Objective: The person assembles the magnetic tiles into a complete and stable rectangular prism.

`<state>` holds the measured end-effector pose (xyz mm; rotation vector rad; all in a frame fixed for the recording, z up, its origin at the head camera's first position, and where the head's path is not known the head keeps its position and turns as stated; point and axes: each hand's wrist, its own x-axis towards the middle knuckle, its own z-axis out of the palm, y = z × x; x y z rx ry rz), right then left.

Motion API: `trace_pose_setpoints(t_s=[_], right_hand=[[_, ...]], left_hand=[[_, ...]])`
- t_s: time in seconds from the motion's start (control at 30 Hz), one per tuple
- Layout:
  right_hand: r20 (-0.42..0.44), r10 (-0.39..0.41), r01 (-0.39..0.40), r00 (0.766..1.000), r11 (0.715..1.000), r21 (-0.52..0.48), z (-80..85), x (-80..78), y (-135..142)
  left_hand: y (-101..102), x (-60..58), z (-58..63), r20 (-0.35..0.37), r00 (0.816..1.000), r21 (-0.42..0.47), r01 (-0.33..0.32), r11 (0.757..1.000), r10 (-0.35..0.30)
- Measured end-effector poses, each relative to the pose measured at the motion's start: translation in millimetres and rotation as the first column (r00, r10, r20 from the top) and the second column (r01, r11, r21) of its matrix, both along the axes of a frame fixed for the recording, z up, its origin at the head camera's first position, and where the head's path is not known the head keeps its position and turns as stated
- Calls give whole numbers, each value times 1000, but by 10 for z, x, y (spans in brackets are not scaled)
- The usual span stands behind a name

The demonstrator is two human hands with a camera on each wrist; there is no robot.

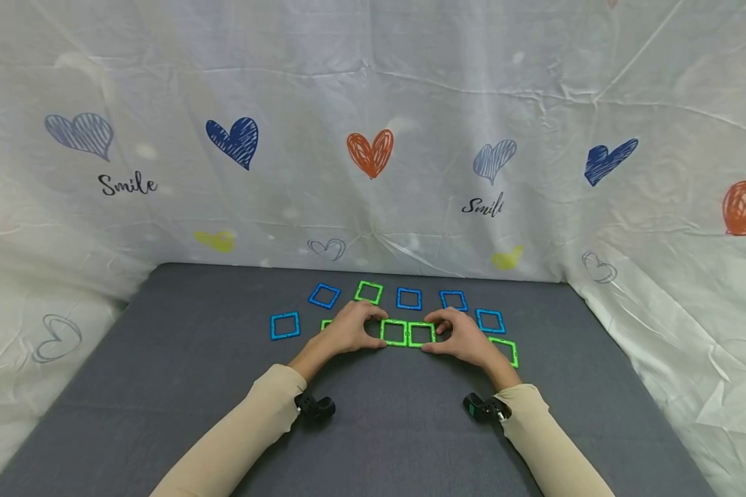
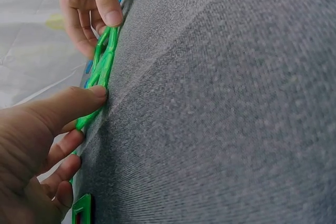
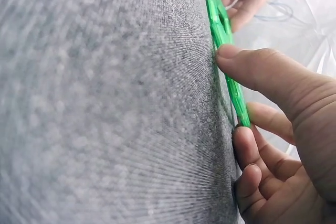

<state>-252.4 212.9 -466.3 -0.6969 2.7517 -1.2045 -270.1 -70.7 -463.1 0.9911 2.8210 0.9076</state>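
Observation:
Two green see-through-centred square tiles, the left tile (image 1: 394,344) and the right tile (image 1: 421,324), lie side by side, edges together, on the grey cloth. My left hand (image 1: 351,328) pinches the left tile at its outer side, thumb at the near corner and finger at the far one. On the opposite outer side my right hand (image 1: 466,337) pinches the right tile the same way. In the left wrist view the green tiles (image 2: 105,66) appear nearly edge-on, tilted slightly across each other. The right wrist view has my thumb on the green rim (image 3: 239,98), other fingers curled beneath.
Behind the hands, several loose square frames form an arc: blue ones (image 1: 284,315) and a green one (image 1: 369,282). Another green tile (image 1: 326,323) is partly hidden by my left hand, and one more (image 1: 514,355) by my right wrist. A white heart-printed curtain (image 1: 298,207) borders the table.

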Motion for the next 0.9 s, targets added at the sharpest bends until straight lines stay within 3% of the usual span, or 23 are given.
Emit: trace_pose_setpoints(t_s=[0.5,0.9], right_hand=[[13,0,0,1000,1000,26,29,-14,-15],[39,-9,8,999,999,31,40,-15,-18]], left_hand=[[15,-13,15,24,999,-61,-22,998,24],[-142,83,43,-42,999,-9,0,1000,-1]])
